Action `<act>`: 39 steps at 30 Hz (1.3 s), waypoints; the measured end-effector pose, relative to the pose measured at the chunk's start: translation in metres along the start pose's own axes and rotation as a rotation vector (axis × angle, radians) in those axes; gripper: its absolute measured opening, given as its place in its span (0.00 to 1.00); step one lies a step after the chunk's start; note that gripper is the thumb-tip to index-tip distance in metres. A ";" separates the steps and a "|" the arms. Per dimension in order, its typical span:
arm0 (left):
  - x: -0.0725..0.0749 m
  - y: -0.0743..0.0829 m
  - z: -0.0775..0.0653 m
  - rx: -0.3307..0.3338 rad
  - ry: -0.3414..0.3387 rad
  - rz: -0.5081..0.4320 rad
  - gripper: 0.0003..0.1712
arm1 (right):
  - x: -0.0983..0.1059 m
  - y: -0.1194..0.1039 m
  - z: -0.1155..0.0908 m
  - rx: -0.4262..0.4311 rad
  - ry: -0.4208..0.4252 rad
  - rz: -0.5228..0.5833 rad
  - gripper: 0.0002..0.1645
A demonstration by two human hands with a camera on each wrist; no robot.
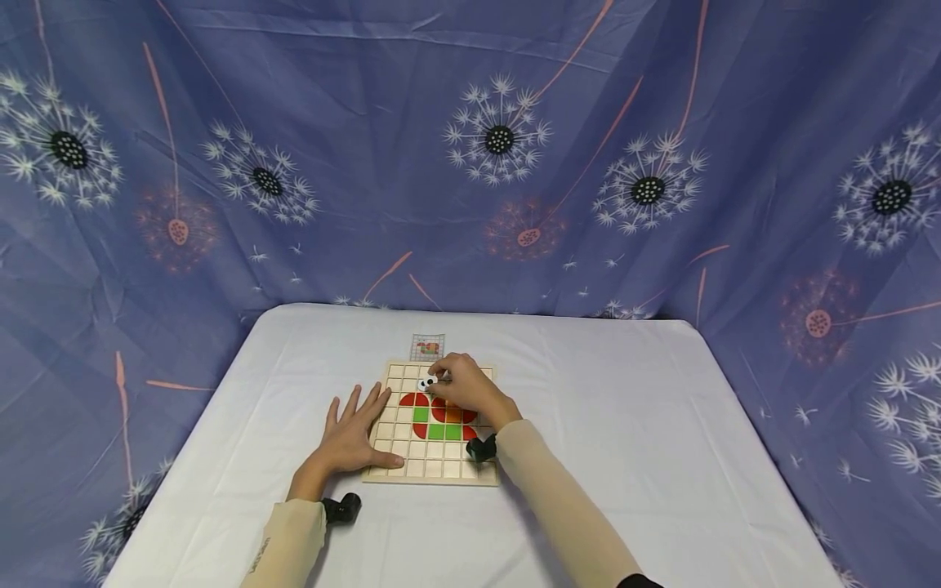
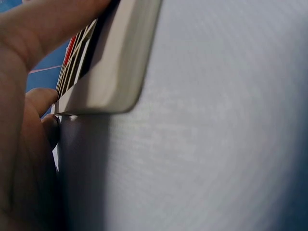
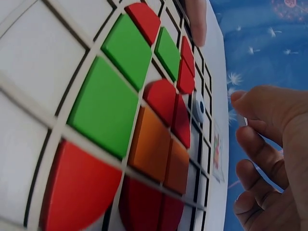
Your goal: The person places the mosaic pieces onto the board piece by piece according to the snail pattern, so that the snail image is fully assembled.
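A wooden grid board (image 1: 415, 469) lies on the white table, with red (image 1: 414, 399), green (image 1: 437, 431) and orange (image 1: 453, 415) tiles set in its middle squares. My left hand (image 1: 349, 437) rests at the board's left side, fingers spread, thumb over the lower left corner. Over the upper squares, my right hand (image 1: 470, 392) pinches a small white tile (image 3: 242, 119) between thumb and index finger; most of it is hidden by the fingertips. Close by, a white tile with a black eye (image 3: 198, 107) sits in a square of the board.
Just beyond the board's far edge lies a small picture card (image 1: 428, 347) with a coloured figure on a grid. A white cloth (image 1: 625, 457) covers the table. Blue curtain fabric (image 1: 367, 122) with dandelion prints hangs behind and at both sides.
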State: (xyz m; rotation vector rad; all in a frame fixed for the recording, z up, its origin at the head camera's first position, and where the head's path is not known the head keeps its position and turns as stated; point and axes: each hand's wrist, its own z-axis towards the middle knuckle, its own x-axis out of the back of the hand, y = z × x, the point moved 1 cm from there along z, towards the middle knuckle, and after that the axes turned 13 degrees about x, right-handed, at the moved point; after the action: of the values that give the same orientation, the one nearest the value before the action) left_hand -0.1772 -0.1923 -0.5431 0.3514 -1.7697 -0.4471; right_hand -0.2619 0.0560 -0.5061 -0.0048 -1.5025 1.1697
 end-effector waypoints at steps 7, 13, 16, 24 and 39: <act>-0.002 -0.001 0.001 0.009 -0.005 0.005 0.79 | -0.007 -0.010 0.009 0.032 -0.024 -0.028 0.18; -0.002 -0.003 0.002 0.001 0.004 -0.003 0.79 | -0.015 -0.012 0.018 0.066 -0.046 -0.075 0.18; -0.002 -0.002 0.002 -0.003 0.010 0.001 0.79 | -0.020 -0.011 0.023 0.064 -0.053 -0.086 0.18; -0.001 -0.001 0.000 -0.007 0.009 -0.009 0.78 | -0.030 -0.009 0.031 0.049 -0.083 -0.145 0.17; -0.003 -0.002 0.000 0.003 -0.006 -0.015 0.79 | -0.035 -0.007 0.037 0.046 -0.116 -0.198 0.16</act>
State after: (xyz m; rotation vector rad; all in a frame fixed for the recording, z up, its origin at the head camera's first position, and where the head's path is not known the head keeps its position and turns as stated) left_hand -0.1770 -0.1926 -0.5466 0.3662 -1.7744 -0.4566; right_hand -0.2742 0.0081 -0.5207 0.2412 -1.5393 1.0589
